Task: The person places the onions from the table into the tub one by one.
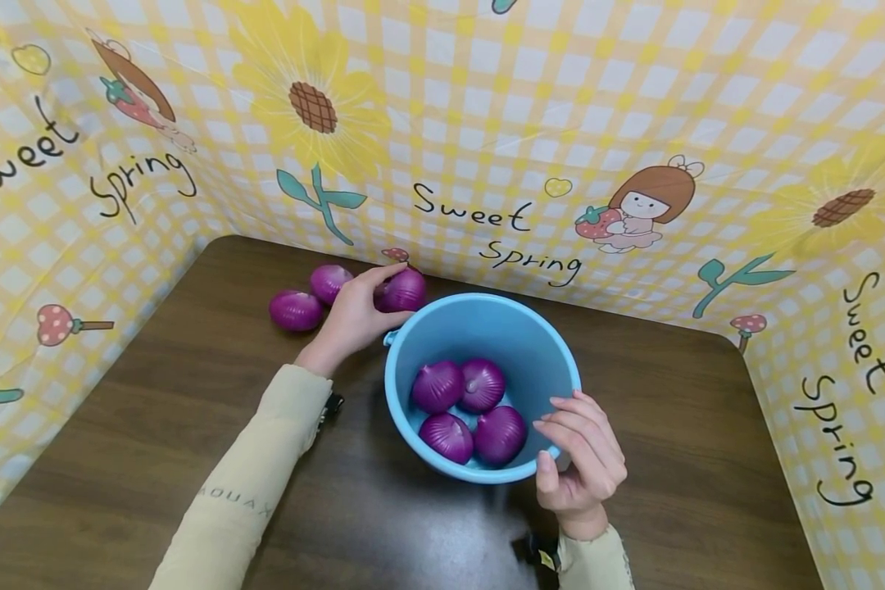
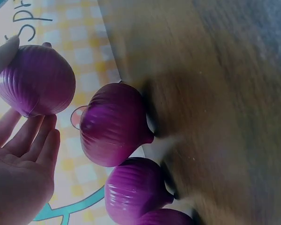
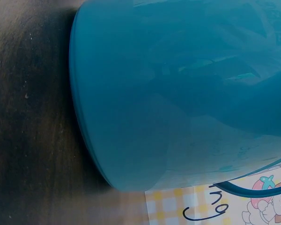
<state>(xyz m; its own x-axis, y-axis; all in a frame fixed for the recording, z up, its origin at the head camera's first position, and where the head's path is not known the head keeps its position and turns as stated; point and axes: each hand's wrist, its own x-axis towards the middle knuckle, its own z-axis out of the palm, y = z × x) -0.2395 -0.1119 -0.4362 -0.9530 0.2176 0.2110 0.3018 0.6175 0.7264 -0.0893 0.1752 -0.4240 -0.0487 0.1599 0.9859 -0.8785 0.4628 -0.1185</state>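
In the head view my left hand (image 1: 354, 315) grips a purple onion (image 1: 404, 291) beside the far left rim of a blue bucket (image 1: 560, 352). The left wrist view shows this onion (image 2: 37, 80) between thumb and fingertips, raised off the table. My right hand (image 1: 584, 449) holds the bucket's right rim, fingers over the edge and thumb low on the near side. Several purple onions (image 1: 501, 434) lie on the bucket's floor. The bucket's outer wall (image 3: 168, 108) fills most of the right wrist view, where the hand itself is out of sight.
Left of the left hand, two more onions (image 1: 296, 311) show on the dark wooden table (image 1: 678, 459); another onion (image 2: 114, 124) sits near the held one. A yellow checked cloth (image 1: 442, 123) with printed figures hangs around the table's back and sides.
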